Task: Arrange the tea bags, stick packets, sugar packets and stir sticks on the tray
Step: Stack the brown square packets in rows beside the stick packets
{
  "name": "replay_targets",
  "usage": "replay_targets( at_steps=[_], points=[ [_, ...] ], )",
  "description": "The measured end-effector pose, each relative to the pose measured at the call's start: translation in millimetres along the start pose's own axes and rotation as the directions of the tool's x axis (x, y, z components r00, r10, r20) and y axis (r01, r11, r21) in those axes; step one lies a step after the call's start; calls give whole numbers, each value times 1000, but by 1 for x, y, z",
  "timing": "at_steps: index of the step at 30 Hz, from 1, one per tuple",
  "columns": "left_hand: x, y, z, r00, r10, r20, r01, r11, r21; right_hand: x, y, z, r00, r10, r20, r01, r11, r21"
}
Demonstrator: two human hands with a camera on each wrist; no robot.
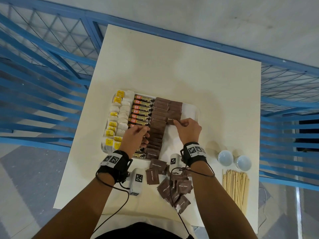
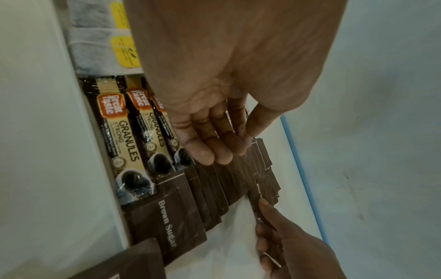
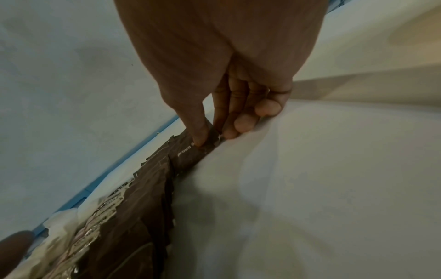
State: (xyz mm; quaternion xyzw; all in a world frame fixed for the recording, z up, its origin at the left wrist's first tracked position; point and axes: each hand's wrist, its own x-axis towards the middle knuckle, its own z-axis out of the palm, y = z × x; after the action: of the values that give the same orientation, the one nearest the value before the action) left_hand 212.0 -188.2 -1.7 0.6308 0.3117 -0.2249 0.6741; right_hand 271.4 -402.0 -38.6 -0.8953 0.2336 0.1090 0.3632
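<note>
A white tray (image 1: 193,109) holds tea bags (image 1: 119,118) with yellow tags at its left, then a column of stick packets (image 1: 141,107), then brown sugar packets (image 1: 158,125) in overlapping rows. My left hand (image 1: 145,133) lies with relaxed fingers on the seam between the sticks and the sugar row (image 2: 214,188), gripping nothing. My right hand (image 1: 177,123) pinches the nearest brown sugar packet (image 1: 171,120) of the second row between thumb and fingers (image 3: 200,141), low on the tray floor. Loose sugar packets (image 1: 172,187) lie by my wrists. Wooden stir sticks (image 1: 235,187) lie at the near right.
Two white cups (image 1: 225,157) stand beside the stir sticks. The tray's right part (image 1: 189,114) shows bare white floor. Blue metal railings (image 1: 43,83) flank the table on both sides, and the table's near edge (image 1: 120,213) runs just below my forearms.
</note>
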Motion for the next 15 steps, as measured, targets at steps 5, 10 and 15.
replay_targets(
  at_steps=[5,10,15],
  points=[
    [1,-2,-1,1000,-4,-5,4,1000,-3,-3,-1,0,1000,0,-6,0,1000,-1],
    [1,-3,0,1000,11,5,-12,1000,19,-6,-3,-5,1000,4,14,-4,999,-39],
    [-1,-4,0,998,61,8,-61,993,98,-18,3,-15,997,-46,55,48,998,-40]
  ],
)
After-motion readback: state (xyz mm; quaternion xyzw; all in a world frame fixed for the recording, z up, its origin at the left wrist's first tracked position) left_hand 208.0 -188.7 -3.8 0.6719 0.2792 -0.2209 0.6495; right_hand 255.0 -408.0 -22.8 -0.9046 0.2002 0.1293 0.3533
